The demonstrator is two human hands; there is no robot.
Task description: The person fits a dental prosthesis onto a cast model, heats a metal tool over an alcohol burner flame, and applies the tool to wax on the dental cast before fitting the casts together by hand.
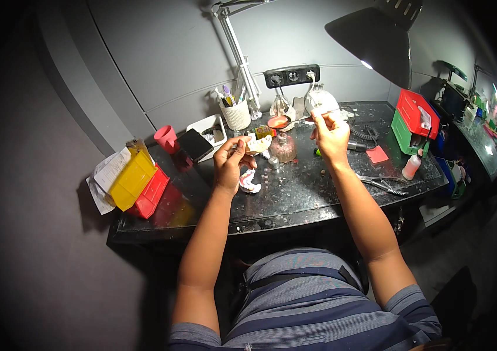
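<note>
My left hand [230, 164] is closed round a cream plaster dental model [258, 144], teeth showing along its edge. In my right hand [331, 136], thumb and fingers pinch the thin handle of a small dark spoon [278, 122]. Orange-red material lies in its bowl, which is over a round glass burner [284, 148]; whether a flame burns I cannot tell. Below the held model, a white and pink dental model [249, 182] rests on the black table. A small metal cylinder [273, 163] stands beside the burner.
Red and yellow bins [137, 180] with papers sit at the left, near a pink cup [166, 139]. Behind are a white tray [216, 130] and a tool holder [236, 114]. Pliers [381, 185], pink wax sheet [377, 155] and bottle [412, 166] lie right, under a lamp [377, 41].
</note>
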